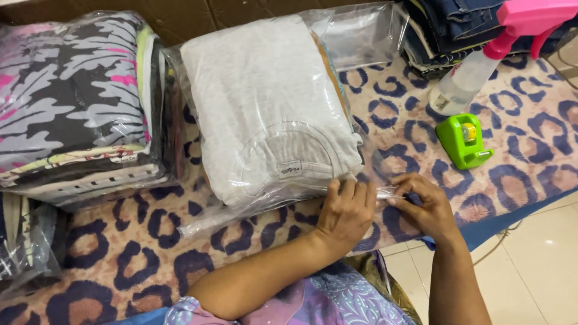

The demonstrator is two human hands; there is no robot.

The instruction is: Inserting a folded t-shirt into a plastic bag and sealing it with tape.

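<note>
Two hands, left hand [346, 210] flat on the clear bag [271, 108] of soft grey garments at the desk's [150, 241] near edge, right hand [421, 207] pinching its slippery, light, floppy open flap.

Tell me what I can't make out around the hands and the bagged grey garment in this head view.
- Bag's open end: covered by left hand and right hand.
- Clothes under the grey garment: hidden inside the clear bag.
- Garment label: too small.
- Spray bottle top: cut off by the frame's upper edge.
</note>
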